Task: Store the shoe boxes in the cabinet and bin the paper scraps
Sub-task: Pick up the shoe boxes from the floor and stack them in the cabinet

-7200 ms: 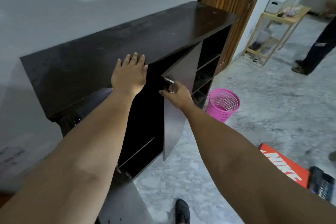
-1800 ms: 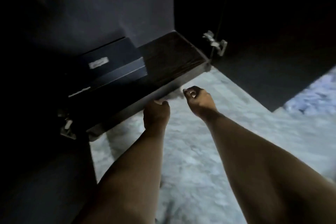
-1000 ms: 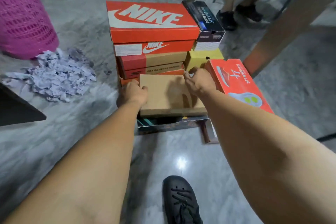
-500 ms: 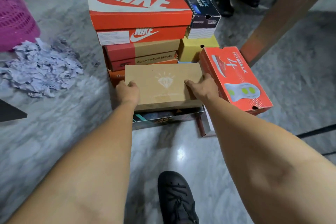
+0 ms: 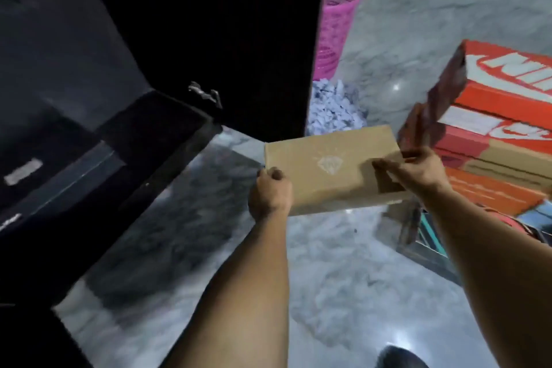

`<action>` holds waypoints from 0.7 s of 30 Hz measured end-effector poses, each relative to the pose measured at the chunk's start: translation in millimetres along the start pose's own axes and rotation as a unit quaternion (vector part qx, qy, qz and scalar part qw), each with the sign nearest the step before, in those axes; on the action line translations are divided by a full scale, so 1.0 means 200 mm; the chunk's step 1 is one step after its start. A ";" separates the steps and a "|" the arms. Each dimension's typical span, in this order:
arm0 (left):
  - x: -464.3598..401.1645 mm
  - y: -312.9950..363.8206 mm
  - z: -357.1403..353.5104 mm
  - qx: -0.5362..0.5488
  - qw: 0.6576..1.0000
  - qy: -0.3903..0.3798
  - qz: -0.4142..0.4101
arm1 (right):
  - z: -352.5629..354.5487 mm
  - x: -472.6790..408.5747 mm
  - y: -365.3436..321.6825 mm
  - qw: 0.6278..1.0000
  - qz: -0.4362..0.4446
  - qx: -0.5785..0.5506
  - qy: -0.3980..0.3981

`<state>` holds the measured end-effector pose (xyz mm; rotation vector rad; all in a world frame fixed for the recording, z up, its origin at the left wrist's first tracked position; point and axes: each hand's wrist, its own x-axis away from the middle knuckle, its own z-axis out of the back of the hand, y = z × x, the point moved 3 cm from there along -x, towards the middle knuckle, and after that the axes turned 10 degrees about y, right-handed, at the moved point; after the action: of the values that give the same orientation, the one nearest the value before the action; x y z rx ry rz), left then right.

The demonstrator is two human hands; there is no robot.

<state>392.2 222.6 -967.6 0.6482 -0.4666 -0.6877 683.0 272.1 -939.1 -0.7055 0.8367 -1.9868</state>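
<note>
Here, two hands (image 5: pixel 343 185) gripping one brown box (image 5: pixel 328 164), apparently airborne.

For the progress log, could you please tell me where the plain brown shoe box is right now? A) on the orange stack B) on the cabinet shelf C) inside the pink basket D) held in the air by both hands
D: the left hand and right hand grip the brown shoe box at its ends, above the floor.

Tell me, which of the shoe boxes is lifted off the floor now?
The plain brown box with a pale diamond mark: both hands, left and right, hold it in the air. The orange boxes sit stacked at the right.
</note>
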 end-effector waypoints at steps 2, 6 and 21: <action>-0.14 -0.21 0.18 0.011 0.998 0.051 0.039 | -0.27 0.13 -0.16 0.998 0.012 -0.026 -0.061; -0.32 -0.62 0.56 0.008 0.980 0.183 0.079 | -0.73 0.44 -0.40 0.981 0.023 -0.074 -0.180; -1.08 -1.24 1.73 0.150 0.863 0.479 0.055 | -2.19 1.23 -1.64 0.877 0.219 -0.222 -0.366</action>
<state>-65.8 93.4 -930.7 1.1508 0.3314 -0.1142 85.4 326.5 -917.6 -1.2912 0.8700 -0.9854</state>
